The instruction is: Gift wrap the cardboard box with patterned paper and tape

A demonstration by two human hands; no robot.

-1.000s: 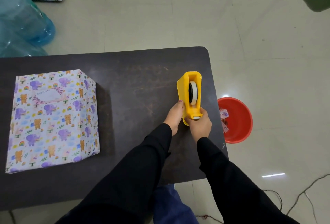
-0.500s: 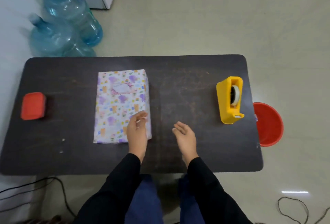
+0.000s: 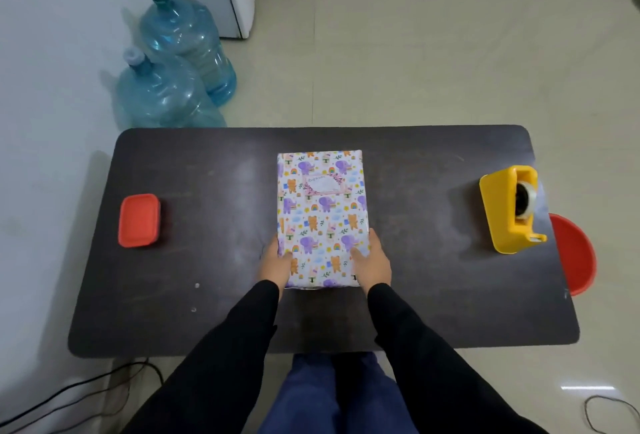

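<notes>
The box [image 3: 322, 205], covered in paper printed with purple elephants and orange bears, lies in the middle of the dark table [image 3: 214, 322]. A small pink-edged label is stuck on its top near the far end. My left hand [image 3: 275, 262] grips the box's near left side, thumb on top. My right hand [image 3: 372, 262] grips the near right side the same way. The yellow tape dispenser [image 3: 509, 210] stands apart at the table's right end, with its roll of clear tape showing.
A small red lidded container [image 3: 138, 220] sits at the table's left end. A red bucket [image 3: 575, 255] stands on the floor past the right edge. Two blue water jugs [image 3: 173, 87] stand behind the table's far left corner. Cables lie on the floor near me.
My hands left the tape dispenser and came to the wrapped box. Both now grip its near sides. The box sits centred in front of me.
</notes>
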